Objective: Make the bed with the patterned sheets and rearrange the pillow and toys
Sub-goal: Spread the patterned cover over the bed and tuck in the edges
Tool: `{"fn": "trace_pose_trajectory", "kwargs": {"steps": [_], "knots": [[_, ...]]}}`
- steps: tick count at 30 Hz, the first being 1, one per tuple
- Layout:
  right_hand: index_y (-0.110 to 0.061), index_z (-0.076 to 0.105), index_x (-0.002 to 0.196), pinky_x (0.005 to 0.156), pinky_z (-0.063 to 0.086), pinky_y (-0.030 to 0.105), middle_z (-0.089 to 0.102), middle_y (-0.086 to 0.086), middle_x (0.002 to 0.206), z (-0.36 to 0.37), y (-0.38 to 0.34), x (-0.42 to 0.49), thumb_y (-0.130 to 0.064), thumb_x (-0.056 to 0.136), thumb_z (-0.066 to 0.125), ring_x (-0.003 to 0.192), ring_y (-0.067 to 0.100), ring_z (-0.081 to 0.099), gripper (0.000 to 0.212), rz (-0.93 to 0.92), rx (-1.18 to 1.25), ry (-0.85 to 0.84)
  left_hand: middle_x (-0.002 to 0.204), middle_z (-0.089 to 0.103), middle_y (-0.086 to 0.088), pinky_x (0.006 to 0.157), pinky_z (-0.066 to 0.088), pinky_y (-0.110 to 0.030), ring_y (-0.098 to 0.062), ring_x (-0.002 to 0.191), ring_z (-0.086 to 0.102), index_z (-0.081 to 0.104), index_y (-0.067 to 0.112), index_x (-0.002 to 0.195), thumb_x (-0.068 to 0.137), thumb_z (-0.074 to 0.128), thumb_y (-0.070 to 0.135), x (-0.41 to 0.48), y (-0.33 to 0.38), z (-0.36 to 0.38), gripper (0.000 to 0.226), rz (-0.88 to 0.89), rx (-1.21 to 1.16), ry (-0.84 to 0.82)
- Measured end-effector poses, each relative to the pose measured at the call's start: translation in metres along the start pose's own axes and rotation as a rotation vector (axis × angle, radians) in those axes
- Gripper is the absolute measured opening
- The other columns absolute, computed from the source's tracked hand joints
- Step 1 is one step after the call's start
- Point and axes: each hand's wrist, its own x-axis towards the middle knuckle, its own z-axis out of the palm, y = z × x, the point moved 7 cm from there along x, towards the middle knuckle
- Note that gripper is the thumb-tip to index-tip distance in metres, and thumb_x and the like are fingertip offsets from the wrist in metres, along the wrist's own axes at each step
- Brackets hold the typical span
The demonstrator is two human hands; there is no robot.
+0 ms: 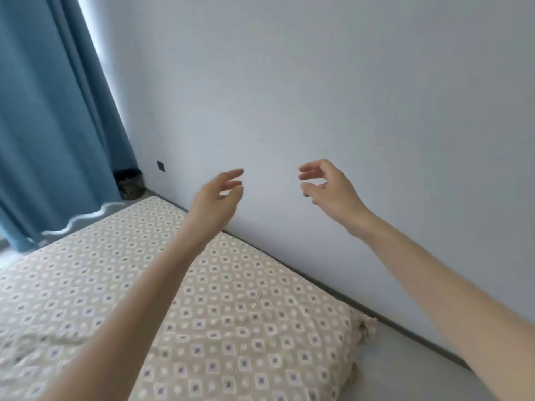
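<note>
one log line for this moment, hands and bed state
left hand: open, empty, raised | right hand: open, empty, raised | patterned sheet: spread on bed, wrinkled near left | pillow, toys: not in view

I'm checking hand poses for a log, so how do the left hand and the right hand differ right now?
The left hand has its fingers stretched forward and loosely together; the right hand has its fingers curled, thumb near the forefinger. The left hand is seen partly over the patterned sheet; the right hand shows wholly against the wall. Both hands are raised, bare and hold nothing.
</note>
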Motion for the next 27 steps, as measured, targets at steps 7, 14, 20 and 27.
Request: {"fn": "trace_pose_trajectory", "kwargs": {"steps": [7, 14, 20, 27], "knots": [[-0.031, 0.054, 0.11, 0.076, 0.05, 0.025, 0.06, -0.017, 0.111, -0.05, 0.016, 0.025, -0.017, 0.091, 0.055, 0.084, 0.013, 0.061, 0.023, -0.012, -0.013, 0.078, 0.119, 0.06, 0.015, 0.096, 0.049, -0.037, -0.006, 0.102, 0.06, 0.054, 0.041, 0.126, 0.094, 0.049, 0.026, 0.048, 0.026, 0.044, 0.035, 0.061, -0.004, -0.046], [-0.032, 0.053, 0.109, 0.073, 0.048, 0.023, 0.058, -0.016, 0.111, -0.12, 0.053, 0.067, -0.017, 0.092, 0.054, 0.086, 0.013, 0.06, 0.022, -0.007, -0.027, 0.086, 0.116, 0.062, 0.018, 0.095, 0.05, -0.038, -0.006, 0.103, 0.061, 0.055, 0.05, 0.115, 0.093, 0.051, 0.03, 0.1, 0.048, 0.115, 0.03, 0.081, -0.018, -0.096], [-0.032, 0.053, 0.11, 0.067, 0.045, 0.017, 0.058, -0.017, 0.111, -0.187, 0.11, 0.134, -0.019, 0.092, 0.055, 0.08, 0.007, 0.059, 0.022, -0.07, -0.063, 0.023, 0.116, 0.062, 0.017, 0.097, 0.049, -0.039, -0.007, 0.105, 0.061, 0.055, 0.053, 0.11, 0.093, 0.05, 0.031, 0.151, 0.052, 0.198, 0.028, 0.049, -0.042, -0.036], [-0.036, 0.054, 0.109, 0.081, 0.051, 0.029, 0.059, -0.022, 0.11, -0.255, 0.172, 0.225, -0.022, 0.091, 0.055, 0.09, 0.011, 0.063, 0.023, -0.116, -0.024, -0.151, 0.115, 0.062, 0.012, 0.096, 0.049, -0.037, -0.01, 0.104, 0.062, 0.056, 0.045, 0.115, 0.095, 0.05, 0.027, 0.216, 0.076, 0.286, 0.027, -0.016, -0.101, 0.167]]}}
